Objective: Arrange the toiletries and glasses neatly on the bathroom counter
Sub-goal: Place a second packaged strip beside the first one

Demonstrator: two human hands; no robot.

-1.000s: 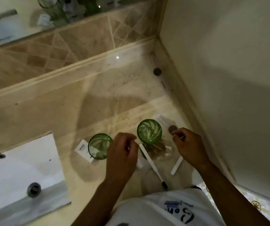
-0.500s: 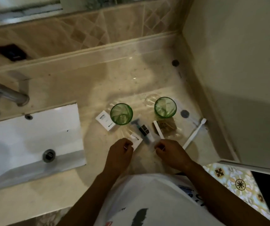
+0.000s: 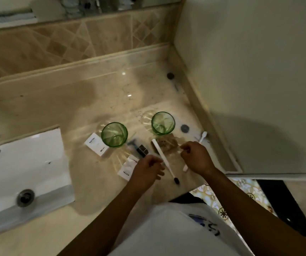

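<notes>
Two green glasses stand upright on the marble counter [image 3: 96, 100], the left glass [image 3: 114, 134] apart from the right glass [image 3: 162, 123]. A white box [image 3: 97, 146] lies left of the left glass. A razor in a clear packet [image 3: 138, 149] lies between the glasses, and a brown packet [image 3: 167, 144] lies in front of the right glass. A white toothbrush with a dark head [image 3: 165, 160] lies slanted between my hands. My left hand [image 3: 148, 171], fingers curled, partly covers a white sachet [image 3: 127, 169]. My right hand [image 3: 196, 157], fingers pinched, covers the middle of a second white toothbrush [image 3: 203, 137].
The white sink [image 3: 19, 172] with its drain [image 3: 25, 197] lies to the left. The wall [image 3: 250, 80] closes the counter on the right. Two small dark discs sit near it, one in the back corner [image 3: 170, 75] and one beside the right glass [image 3: 184, 128]. The counter's front edge runs under my forearms.
My hands drew back toward me, then moved forward among the items. My right hand now lies over the second toothbrush. The glasses have not moved.
</notes>
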